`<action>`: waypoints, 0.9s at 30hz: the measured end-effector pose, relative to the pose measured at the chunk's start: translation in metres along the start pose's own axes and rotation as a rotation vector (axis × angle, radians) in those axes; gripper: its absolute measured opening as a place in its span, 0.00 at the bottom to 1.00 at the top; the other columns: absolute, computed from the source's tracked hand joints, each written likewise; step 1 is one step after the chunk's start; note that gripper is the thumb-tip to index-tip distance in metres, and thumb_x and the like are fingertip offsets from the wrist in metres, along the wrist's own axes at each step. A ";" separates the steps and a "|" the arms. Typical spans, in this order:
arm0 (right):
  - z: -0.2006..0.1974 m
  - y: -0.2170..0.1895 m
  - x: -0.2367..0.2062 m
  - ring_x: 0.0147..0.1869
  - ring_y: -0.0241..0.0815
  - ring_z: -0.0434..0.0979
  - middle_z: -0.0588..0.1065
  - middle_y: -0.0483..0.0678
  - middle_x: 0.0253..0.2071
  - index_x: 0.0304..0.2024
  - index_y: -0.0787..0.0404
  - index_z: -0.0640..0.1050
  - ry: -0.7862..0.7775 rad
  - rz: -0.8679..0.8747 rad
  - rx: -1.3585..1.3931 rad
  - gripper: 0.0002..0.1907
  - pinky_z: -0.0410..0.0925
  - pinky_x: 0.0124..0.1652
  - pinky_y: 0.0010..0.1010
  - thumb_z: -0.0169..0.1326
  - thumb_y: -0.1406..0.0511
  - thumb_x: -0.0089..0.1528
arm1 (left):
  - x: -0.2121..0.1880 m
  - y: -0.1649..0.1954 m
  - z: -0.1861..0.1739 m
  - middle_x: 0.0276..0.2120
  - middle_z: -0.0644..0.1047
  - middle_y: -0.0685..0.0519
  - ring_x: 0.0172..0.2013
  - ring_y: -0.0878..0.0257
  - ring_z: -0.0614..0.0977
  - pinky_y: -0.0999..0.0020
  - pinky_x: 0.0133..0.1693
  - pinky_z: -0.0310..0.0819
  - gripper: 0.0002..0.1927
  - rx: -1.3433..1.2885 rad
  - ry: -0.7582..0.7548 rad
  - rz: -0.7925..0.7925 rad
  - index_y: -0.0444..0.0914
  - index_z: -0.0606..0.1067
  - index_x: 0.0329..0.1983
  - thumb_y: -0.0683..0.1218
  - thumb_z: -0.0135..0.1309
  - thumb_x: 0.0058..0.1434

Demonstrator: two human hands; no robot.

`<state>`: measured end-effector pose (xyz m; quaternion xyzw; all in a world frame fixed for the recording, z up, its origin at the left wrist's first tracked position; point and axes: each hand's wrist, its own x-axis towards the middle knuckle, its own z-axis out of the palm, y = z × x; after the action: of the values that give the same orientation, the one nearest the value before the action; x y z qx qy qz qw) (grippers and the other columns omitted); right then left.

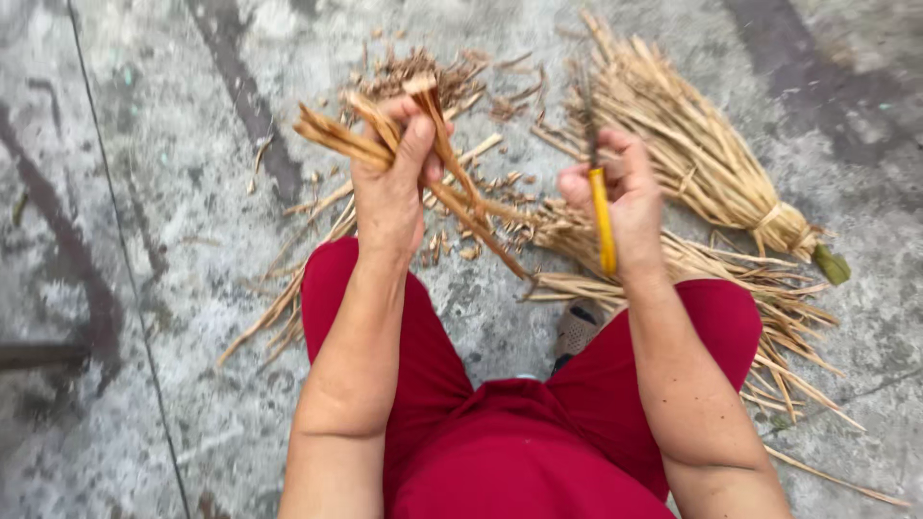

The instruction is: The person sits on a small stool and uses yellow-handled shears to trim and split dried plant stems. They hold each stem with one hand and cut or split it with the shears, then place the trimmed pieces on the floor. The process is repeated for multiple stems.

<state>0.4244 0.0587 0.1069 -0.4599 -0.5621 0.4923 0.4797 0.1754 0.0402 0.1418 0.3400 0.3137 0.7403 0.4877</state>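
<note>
Nearest the camera, the person is sitting low in red trousers (519, 452), knees apart, with a grey woven shoe (577, 329) showing between them on the pale, stained concrete floor (173, 288).

The left hand (389, 183) is gripping a bunch of dry, tan, strap-like plant strips (336, 137); the fingers (415, 144) are curled tight around the bunch, thumb pressed across it, so that strips are fanning out above and to either side of the fist, and one long strip (481, 226) is running down and across toward the right knee. The right hand (625, 192) is closed in a fist around a knife with a slim yellow handle (603, 226), the handle pointing down toward the lap and the dark blade (588, 125) pointing up and away (its edge is too blurred to make out).

To do this stripping well, I judge that the blade should be working away from the gripping thumb, and that the bunch should be held close to where the knife meets it, so the fibres are not bending or slipping.

Further out, loose strips (769, 317) are lying over the right thigh, short brown trimmings (423, 72) are scattered beyond the hands, and a tied sheaf of the same dried leaves (692, 144) is lying at the far right.
</note>
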 end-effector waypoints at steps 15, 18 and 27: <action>0.027 -0.017 -0.043 0.52 0.39 0.72 0.75 0.47 0.55 0.67 0.57 0.65 -0.104 -0.392 -0.413 0.39 0.70 0.55 0.31 0.73 0.60 0.62 | -0.021 -0.052 -0.008 0.34 0.79 0.57 0.28 0.72 0.75 0.77 0.31 0.71 0.09 0.161 -0.107 -0.058 0.36 0.78 0.50 0.43 0.60 0.70; 0.033 -0.022 -0.046 0.49 0.39 0.74 0.73 0.49 0.55 0.65 0.58 0.67 -0.075 -0.404 -0.553 0.39 0.72 0.49 0.30 0.74 0.59 0.59 | -0.024 -0.051 -0.004 0.36 0.79 0.56 0.29 0.71 0.75 0.77 0.32 0.71 0.10 0.109 -0.132 -0.069 0.36 0.77 0.52 0.44 0.60 0.72; 0.037 -0.009 -0.042 0.53 0.34 0.80 0.78 0.47 0.52 0.67 0.56 0.68 -0.161 -0.208 -0.169 0.35 0.74 0.54 0.26 0.71 0.60 0.63 | -0.028 -0.039 0.000 0.38 0.77 0.58 0.28 0.73 0.74 0.79 0.29 0.68 0.12 0.099 -0.186 -0.080 0.41 0.73 0.55 0.45 0.59 0.72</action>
<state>0.3926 0.0119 0.1098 -0.3971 -0.6828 0.4264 0.4409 0.2032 0.0267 0.1054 0.4181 0.3163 0.6691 0.5267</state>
